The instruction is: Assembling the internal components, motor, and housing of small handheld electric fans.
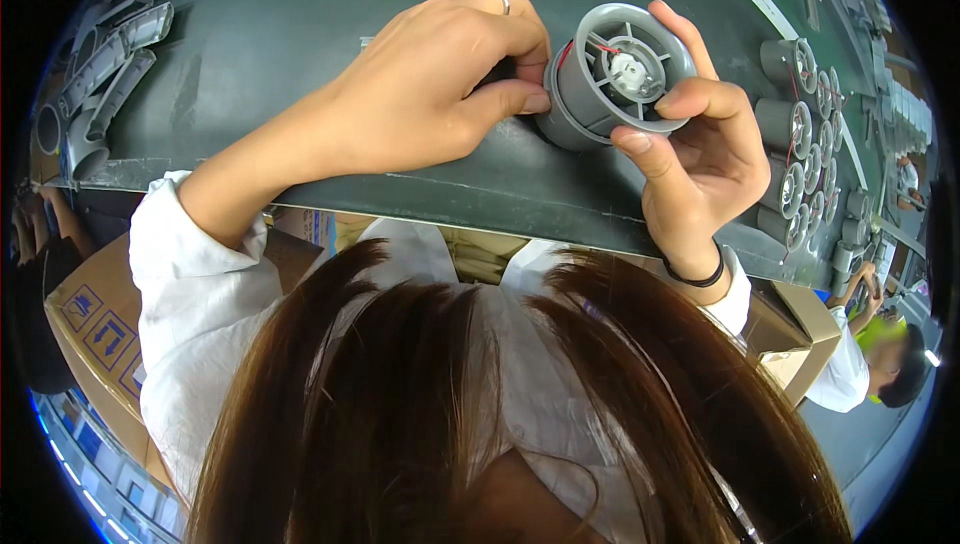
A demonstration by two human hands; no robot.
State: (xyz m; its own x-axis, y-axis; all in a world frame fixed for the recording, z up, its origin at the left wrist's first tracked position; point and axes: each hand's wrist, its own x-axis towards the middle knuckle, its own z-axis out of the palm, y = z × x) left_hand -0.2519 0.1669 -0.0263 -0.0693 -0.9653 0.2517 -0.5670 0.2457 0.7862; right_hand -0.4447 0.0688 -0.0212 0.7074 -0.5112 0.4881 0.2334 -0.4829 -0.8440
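In my right hand (705, 144) is a grey round plastic motor housing (575, 104), tilted so its flared, spoked end faces up toward me. A white hub with a red wire sits in the middle of the spokes. The thumb and fingers of this hand grip the wide rim. My left hand (460, 84), with a ring on one finger, is at the housing's left side. Its thumb and forefinger are pinched together against the lower part, close to a bit of red wire. What lies between those fingertips is hidden.
Several similar grey housings (785, 129) with red wires stand together at the right of the dark green table (270, 14). Curved grey plastic shells (120, 54) are piled at the left. Cardboard boxes (100, 319) flank me below the table edge. Another person (850, 364) works at far right.
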